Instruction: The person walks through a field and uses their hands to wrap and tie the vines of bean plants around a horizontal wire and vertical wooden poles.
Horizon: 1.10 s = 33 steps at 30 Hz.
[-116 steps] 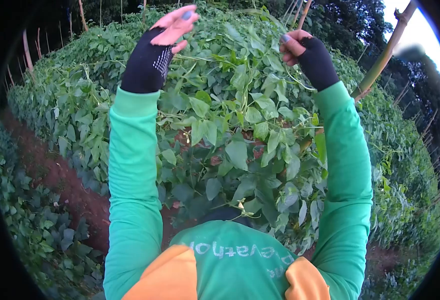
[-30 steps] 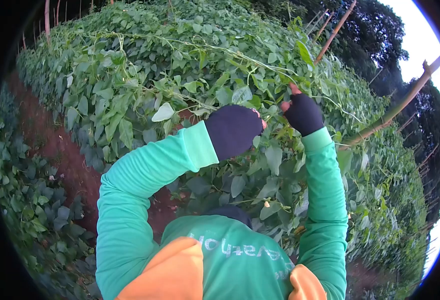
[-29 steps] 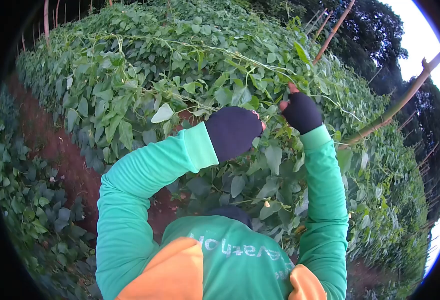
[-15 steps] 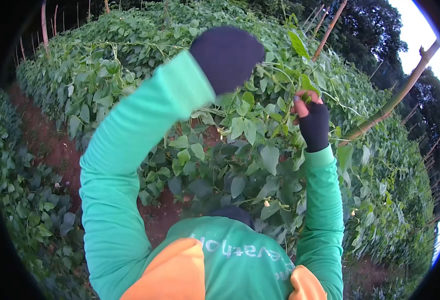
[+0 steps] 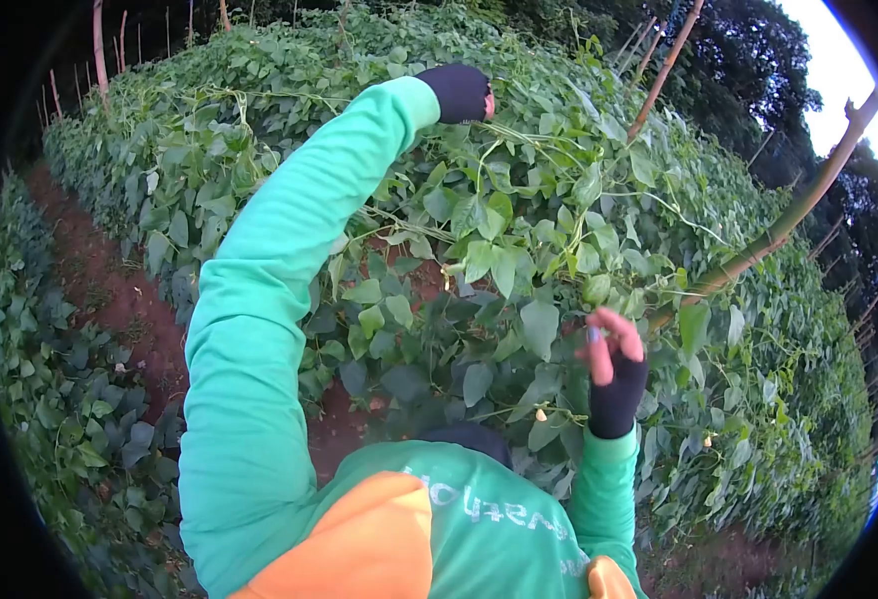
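Left hand (image 5: pixel 462 92), in a black fingerless glove, is reaching high into the dense green broad-leaved climbing vine (image 5: pixel 519 210), at the top of the row. Its grip is facing away: cannot tell if it is closed on a stem. Right hand (image 5: pixel 613 364) is hovering low beside the leaves, fingers loosely spread, gripping nothing. Thin pale tendrils are trailing across the foliage above the red soil path (image 5: pixel 109 299).
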### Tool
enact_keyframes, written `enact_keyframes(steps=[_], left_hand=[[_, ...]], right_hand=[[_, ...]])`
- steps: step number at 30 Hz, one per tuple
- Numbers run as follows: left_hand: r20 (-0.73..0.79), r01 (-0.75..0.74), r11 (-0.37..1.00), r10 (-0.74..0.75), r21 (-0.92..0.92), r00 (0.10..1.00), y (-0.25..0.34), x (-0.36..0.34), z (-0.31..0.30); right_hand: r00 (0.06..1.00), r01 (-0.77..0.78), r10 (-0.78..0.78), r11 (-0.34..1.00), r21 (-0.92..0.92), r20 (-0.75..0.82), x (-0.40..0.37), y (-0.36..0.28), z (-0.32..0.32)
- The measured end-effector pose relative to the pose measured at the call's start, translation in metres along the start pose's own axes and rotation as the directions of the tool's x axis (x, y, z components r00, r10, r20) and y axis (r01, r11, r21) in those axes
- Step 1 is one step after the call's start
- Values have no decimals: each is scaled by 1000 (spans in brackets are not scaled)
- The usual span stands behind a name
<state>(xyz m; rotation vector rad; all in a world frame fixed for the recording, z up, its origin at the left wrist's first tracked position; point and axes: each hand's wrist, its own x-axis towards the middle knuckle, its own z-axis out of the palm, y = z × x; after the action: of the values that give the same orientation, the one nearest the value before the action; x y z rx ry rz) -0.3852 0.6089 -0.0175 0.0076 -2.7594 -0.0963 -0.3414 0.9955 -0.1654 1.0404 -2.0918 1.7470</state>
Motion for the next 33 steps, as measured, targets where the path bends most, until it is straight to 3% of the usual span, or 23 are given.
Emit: enact_keyframes(steps=[2,3,4,6,8,10,12,14,16,18,20,23,24,25,26,30,32,33], left_hand=[[22,-350,932,350,94,937,-12,-1,4],[107,-138,961,168,-241,980,-3,-10,-2],[117,-145,959,177,-243,977,8,-19,-7],[130,27,987,-7,-157,992,25,-33,-9],[167,28,987,-2,-157,986,23,-35,1],[-59,-94,991,88,-92,994,18,-37,15],[-86,-73,997,72,-10,994,27,-44,26],[-433,-50,966,160,256,887,31,-51,39],[-443,-12,944,165,329,881,34,-59,43],[-669,-53,948,259,313,697,35,-72,43],[-692,2,972,165,234,703,33,-90,46],[-654,-110,936,-146,-333,742,19,-101,71],[-652,-113,938,-138,-327,746,15,-102,75],[-481,-140,713,-302,-687,823,9,-104,79],[-250,-107,361,-379,-926,891,5,-107,80],[-168,-48,323,-355,-945,920,-12,-105,83],[-158,-23,373,-337,-927,928,-12,-106,86],[-60,56,392,-277,-918,959,-4,-109,85]], right_hand=[[981,-189,193,974,126,-23,-18,13,-4],[979,-197,203,972,128,-28,-24,15,-7],[964,-259,264,957,130,-23,-30,17,-9],[941,-329,336,935,133,-33,-37,19,-11],[938,-343,346,932,114,-9,-43,22,-11],[935,-352,355,929,113,-5,-48,28,-10],[933,-358,360,927,114,2,-53,33,-8],[936,-351,352,927,129,18,-56,36,-5],[931,-363,365,923,129,11,-59,35,-4],[927,-373,375,918,133,9,-63,36,-4],[917,-394,399,909,134,-12,-69,38,-6],[911,-406,412,905,129,-23,-76,38,-10],[911,-406,411,906,121,-22,-78,39,-10],[910,-408,414,904,127,-27,-80,38,-10],[909,-410,417,903,132,-29,-82,39,-10],[899,-432,438,893,123,-21,-83,29,-5],[887,-456,462,881,127,-15,-84,26,-1],[894,-443,447,887,133,-1,-85,28,1]])
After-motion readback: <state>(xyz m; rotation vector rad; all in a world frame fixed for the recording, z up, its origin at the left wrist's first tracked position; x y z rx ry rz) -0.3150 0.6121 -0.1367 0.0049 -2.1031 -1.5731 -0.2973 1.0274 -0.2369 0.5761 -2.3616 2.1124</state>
